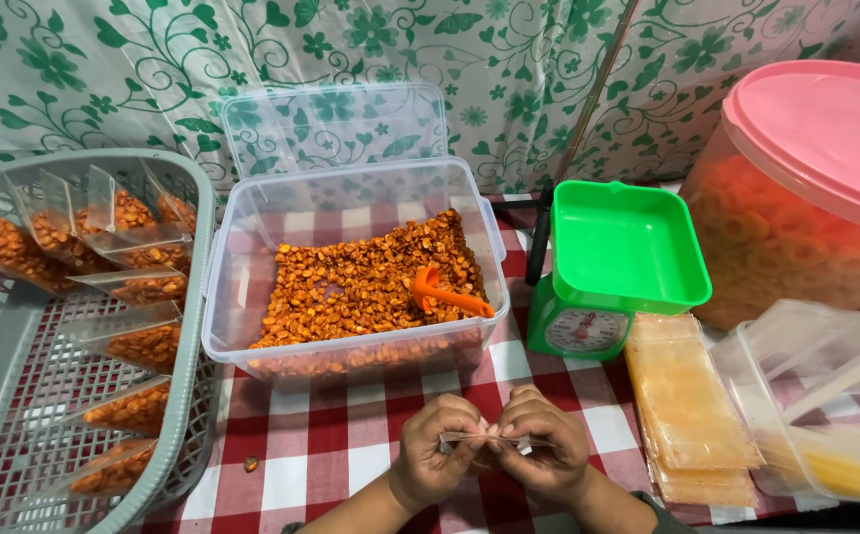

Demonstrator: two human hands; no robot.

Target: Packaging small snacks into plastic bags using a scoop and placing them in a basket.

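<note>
At the near edge of the desk: both hands meet over the red-and-white checked cloth (351,435), working one small clear plastic bag (489,441) between them.
Bag: thin, empty-looking, stretched flat between the two hands, low and centre in view, just in front of the big tub.
Left hand (437,450): fingers curled in, thumb and fingertips pinching the bag's left end; nothing else in it.
Right hand (545,445): closed the same way on the bag's right end, knuckles almost touching the left, as if rubbing the mouth apart.
Clear tub (242,297): straight ahead, lid hinged back against the curtain, so the orange-brown fried kernels (351,287) lie open to reach.
Orange scoop (447,294): resting on the kernels, handle pointing right, towards the right hand's side.
Green scale (618,267): just right of the tub, pan empty, dial facing the person.
Stack of flat bags (687,405): beside the scale, close by the right hand, a ready supply by the look of it.
Grey basket (192,326): left of the tub, holding filled packets (138,346) laid in rows.
Pink-lidded jar (806,198): far right, shut, pale ring snacks inside.
Stray kernel (251,463): alone on the cloth, left of the hands.
</note>
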